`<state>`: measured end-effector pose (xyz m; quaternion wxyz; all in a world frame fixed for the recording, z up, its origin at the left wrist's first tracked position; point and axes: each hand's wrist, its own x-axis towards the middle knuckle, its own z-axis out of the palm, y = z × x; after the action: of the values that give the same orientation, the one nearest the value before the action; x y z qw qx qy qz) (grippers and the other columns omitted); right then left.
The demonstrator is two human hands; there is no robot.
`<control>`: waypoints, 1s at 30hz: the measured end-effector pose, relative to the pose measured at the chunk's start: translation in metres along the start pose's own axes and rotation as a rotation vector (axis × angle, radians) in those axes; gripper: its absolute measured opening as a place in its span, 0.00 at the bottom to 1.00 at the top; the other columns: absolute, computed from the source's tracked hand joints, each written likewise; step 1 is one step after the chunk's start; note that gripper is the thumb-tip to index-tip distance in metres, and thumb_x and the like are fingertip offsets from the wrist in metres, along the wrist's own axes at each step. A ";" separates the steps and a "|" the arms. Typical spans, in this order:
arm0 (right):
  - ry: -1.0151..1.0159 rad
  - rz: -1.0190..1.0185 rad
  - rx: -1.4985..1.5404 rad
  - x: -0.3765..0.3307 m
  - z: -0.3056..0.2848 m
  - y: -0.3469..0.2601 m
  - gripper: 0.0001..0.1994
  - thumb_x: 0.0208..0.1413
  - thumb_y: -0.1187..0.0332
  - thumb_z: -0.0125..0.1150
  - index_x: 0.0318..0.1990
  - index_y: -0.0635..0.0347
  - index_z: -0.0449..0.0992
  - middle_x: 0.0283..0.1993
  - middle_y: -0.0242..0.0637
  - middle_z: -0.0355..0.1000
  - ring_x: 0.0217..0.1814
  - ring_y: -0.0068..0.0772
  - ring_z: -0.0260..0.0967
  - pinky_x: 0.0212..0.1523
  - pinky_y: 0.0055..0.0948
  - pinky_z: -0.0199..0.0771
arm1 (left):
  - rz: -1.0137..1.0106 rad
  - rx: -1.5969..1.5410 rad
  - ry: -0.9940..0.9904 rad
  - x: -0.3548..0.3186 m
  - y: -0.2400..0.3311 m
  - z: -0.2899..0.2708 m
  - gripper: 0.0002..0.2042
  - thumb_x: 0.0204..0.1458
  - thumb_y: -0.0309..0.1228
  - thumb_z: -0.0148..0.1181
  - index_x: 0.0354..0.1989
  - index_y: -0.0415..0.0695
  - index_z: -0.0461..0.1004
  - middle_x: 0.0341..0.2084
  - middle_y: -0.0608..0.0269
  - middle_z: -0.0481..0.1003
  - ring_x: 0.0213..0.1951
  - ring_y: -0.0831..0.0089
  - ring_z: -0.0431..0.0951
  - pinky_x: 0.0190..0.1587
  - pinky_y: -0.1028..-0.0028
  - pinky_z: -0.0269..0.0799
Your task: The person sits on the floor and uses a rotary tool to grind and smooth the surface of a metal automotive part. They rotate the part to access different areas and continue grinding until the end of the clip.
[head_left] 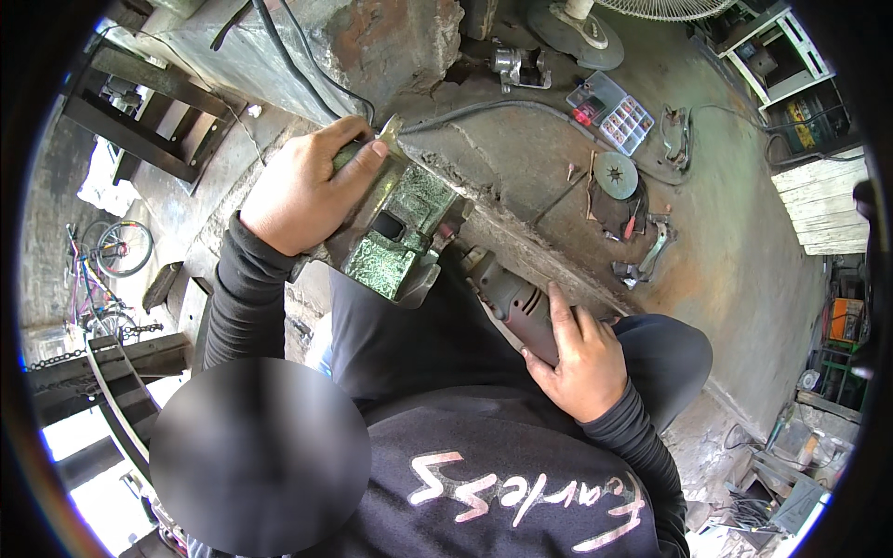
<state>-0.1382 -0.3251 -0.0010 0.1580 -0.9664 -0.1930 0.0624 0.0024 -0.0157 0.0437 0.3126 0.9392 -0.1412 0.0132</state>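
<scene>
My left hand (314, 182) is wrapped round one end of a metal part (400, 223) that looks like a brake caliper. Its two flat faces shine greenish, with a dark square opening between them. My right hand (584, 358) grips the body of a dark grey power grinder (513, 296). The grinder's nose points up and left at the lower right side of the metal part. Its tip is partly hidden there, so I cannot tell whether it touches. Both things are above my lap.
A concrete ledge (549, 256) runs in front of me. Beyond it lie a compartment box of small parts (625, 128), a round disc (615, 175), another metal caliper-like part (521, 68), a metal arm (648, 253) and a hose (516, 104). A fan (581, 35) stands at the back.
</scene>
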 end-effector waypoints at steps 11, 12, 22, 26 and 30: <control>-0.029 -0.034 0.025 -0.001 0.003 0.002 0.42 0.47 0.57 0.69 0.69 0.62 0.59 0.36 0.45 0.69 0.33 0.48 0.72 0.40 0.45 0.74 | -0.011 -0.011 -0.023 0.002 -0.002 -0.002 0.17 0.60 0.39 0.56 0.44 0.35 0.75 0.28 0.39 0.76 0.34 0.43 0.79 0.39 0.61 0.74; 0.005 -0.016 0.019 -0.002 0.003 0.003 0.42 0.47 0.57 0.70 0.69 0.63 0.60 0.36 0.46 0.69 0.33 0.49 0.72 0.40 0.44 0.74 | -0.018 -0.020 -0.029 0.003 -0.002 -0.002 0.17 0.60 0.39 0.56 0.44 0.35 0.75 0.28 0.39 0.76 0.34 0.43 0.79 0.39 0.61 0.74; 0.007 0.029 0.020 -0.006 0.002 0.006 0.42 0.45 0.60 0.71 0.68 0.66 0.61 0.37 0.49 0.69 0.35 0.51 0.71 0.40 0.42 0.74 | 0.014 -0.028 -0.023 0.003 -0.004 0.000 0.17 0.61 0.39 0.56 0.42 0.35 0.75 0.28 0.38 0.75 0.34 0.43 0.78 0.39 0.62 0.73; -0.003 -0.002 -0.005 -0.008 0.005 0.007 0.41 0.44 0.61 0.72 0.67 0.66 0.62 0.37 0.49 0.70 0.36 0.52 0.71 0.39 0.42 0.74 | 0.025 -0.019 0.016 0.003 -0.004 0.000 0.17 0.61 0.40 0.56 0.42 0.35 0.75 0.28 0.38 0.75 0.34 0.43 0.78 0.39 0.62 0.73; 0.039 0.007 -0.003 -0.008 0.011 0.009 0.42 0.47 0.56 0.70 0.69 0.62 0.60 0.37 0.43 0.69 0.34 0.47 0.72 0.40 0.43 0.74 | 0.004 -0.029 -0.027 0.005 -0.008 -0.001 0.19 0.61 0.41 0.56 0.45 0.34 0.75 0.30 0.37 0.76 0.37 0.43 0.79 0.41 0.62 0.73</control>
<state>-0.1440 -0.3332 -0.0141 0.1604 -0.9683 -0.1867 0.0436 0.0091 -0.0103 0.0407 0.3241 0.9345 -0.1474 -0.0008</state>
